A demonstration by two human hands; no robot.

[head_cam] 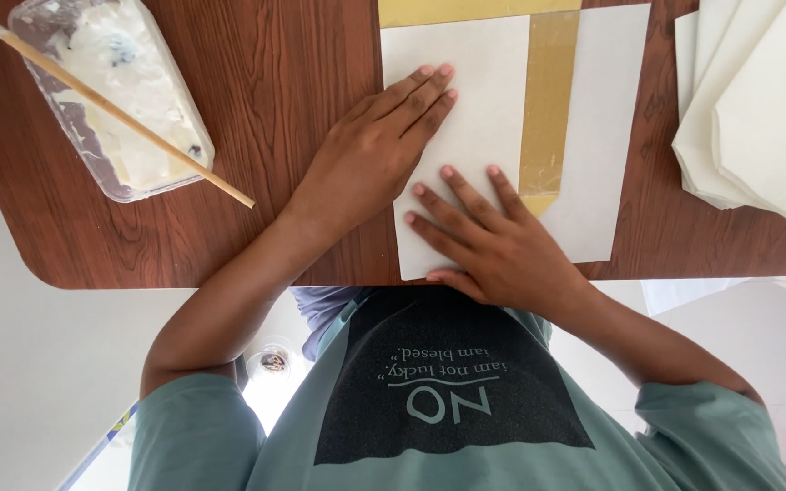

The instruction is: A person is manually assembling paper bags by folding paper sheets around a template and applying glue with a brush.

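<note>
Both the left hand [366,159] and right hand [493,241] press flat, fingers together, on the white rectangular paper sheet [466,109], left of its upright gold strip [548,109].

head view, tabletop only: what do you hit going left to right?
Clear plastic tub of white paste with a wooden stick across it → left hand → right hand → gold strip on the white sheet → stack of folded white paper.

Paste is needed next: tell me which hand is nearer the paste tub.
Left. The left hand lies on the white sheet, right of the tub; the right hand lies farther right.
</note>
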